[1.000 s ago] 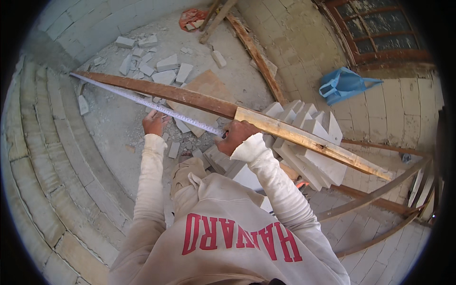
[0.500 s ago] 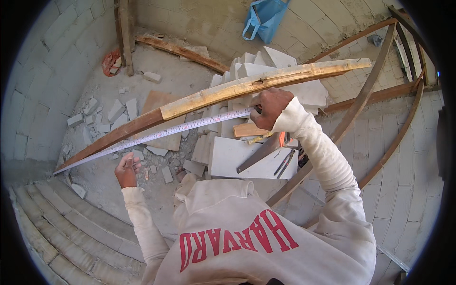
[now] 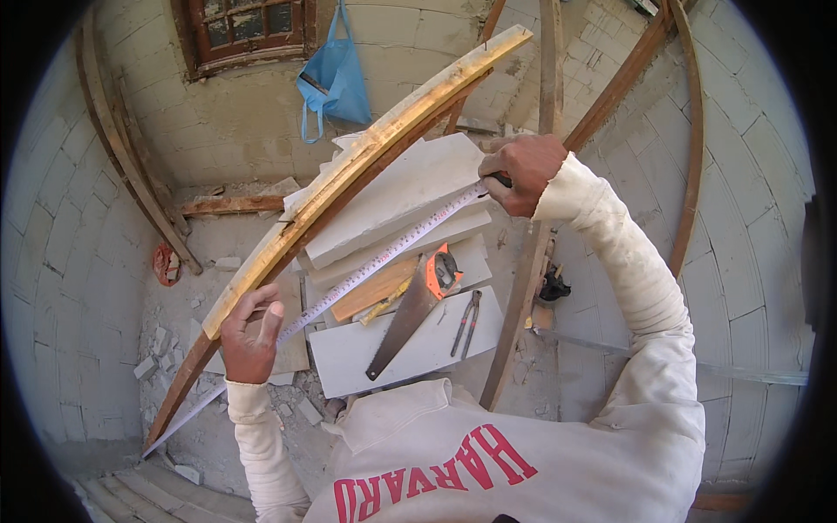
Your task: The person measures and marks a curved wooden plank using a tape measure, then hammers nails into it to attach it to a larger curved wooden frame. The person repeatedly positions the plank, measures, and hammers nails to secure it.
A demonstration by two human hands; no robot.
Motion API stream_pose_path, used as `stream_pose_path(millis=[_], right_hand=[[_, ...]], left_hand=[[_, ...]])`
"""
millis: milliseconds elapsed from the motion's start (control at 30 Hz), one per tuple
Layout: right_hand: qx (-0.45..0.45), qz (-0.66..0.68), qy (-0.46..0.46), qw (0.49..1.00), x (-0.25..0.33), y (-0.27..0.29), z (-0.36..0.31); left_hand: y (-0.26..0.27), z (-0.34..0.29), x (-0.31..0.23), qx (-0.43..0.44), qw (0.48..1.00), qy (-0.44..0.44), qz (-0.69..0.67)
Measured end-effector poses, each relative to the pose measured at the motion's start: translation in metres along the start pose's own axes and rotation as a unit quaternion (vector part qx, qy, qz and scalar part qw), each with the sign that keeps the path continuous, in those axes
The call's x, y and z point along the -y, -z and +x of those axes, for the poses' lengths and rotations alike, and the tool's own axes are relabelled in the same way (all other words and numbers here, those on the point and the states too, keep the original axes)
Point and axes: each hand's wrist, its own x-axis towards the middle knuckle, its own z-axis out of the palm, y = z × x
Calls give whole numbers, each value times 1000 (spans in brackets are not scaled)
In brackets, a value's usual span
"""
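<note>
My right hand (image 3: 523,174) is closed round the dark body of a tape measure (image 3: 384,254). Its white blade runs out straight, down and left, to the low end of a long wooden beam (image 3: 392,131). The beam slopes from upper right to lower left across white blocks (image 3: 392,196); part of it is pale, the rest darker brown. My left hand (image 3: 251,338) is at the beam's lower edge, beside the tape, thumb apart from bent fingers. Whether it touches the beam is unclear. The blade passes behind this hand.
On a white block below the tape lie a handsaw (image 3: 408,322) with an orange handle and pincers (image 3: 466,324). A blue bag (image 3: 338,87) hangs on the far wall. Curved timbers (image 3: 529,288) stand at right and left. Rubble (image 3: 161,349) covers floor at left.
My left hand has risen from below the tape to the beam's edge. The view has turned, so the beam and tape appear steeper. My right hand keeps hold of the tape measure.
</note>
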Motion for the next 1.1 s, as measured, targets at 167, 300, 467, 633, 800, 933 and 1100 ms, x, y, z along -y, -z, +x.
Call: stream_pose_path(millis=[167, 300, 467, 633, 800, 933, 1100], right_hand=[[-109, 11, -11, 994, -108, -6, -63], [-112, 3, -65, 992, -192, -7, -103], [-128, -10, -156, 979, -278, 1, -155], [-170, -31, -263, 949, -370, 17, -235], [-162, -33, -360, 918, -411, 27, -263], [-209, -138, -444, 860, -383, 20, -194], [-231, -153, -433, 858, -332, 23, -75]], left_hand=[[-130, 40, -102, 207, 971, -109, 42], [-195, 50, -125, 267, 964, -5, 7], [-216, 75, -114, 203, 977, -31, 59], [-214, 116, -98, 120, 974, -136, 137], [-212, 158, -84, 51, 963, -181, 193], [-209, 190, -82, 5, 967, -168, 193], [-195, 234, -48, -68, 953, -174, 237]])
